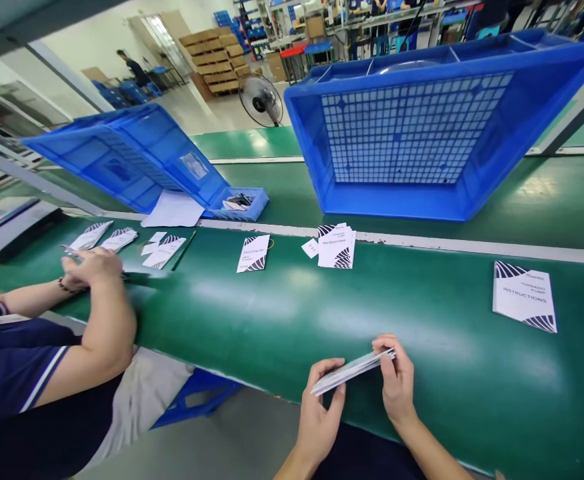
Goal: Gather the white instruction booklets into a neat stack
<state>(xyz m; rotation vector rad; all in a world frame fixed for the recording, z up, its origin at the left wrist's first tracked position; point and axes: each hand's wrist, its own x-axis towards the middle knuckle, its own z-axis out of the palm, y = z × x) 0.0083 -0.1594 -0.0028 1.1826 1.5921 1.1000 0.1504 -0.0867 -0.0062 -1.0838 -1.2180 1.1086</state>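
Between my two hands I hold a thin stack of white instruction booklets (355,373), edge-on and tilted, above the near side of the green table. My left hand (319,413) grips its left end, thumb below and fingers over the top. At the other end, my right hand (396,380) pinches the corner. Further back lie an overlapping pile of instruction booklets (336,248) with a small white card (311,248) beside it. A single booklet (253,254) sits left of these, and a small stack of booklets (524,297) at the far right.
A co-worker (27,373) sits at the left, hands near more booklets (165,252) and a dark green pen-like stick (184,251). Large blue crates (397,207) stand tilted along the back, with a small blue tray (245,207) of small items. A fan (261,100) stands beyond.
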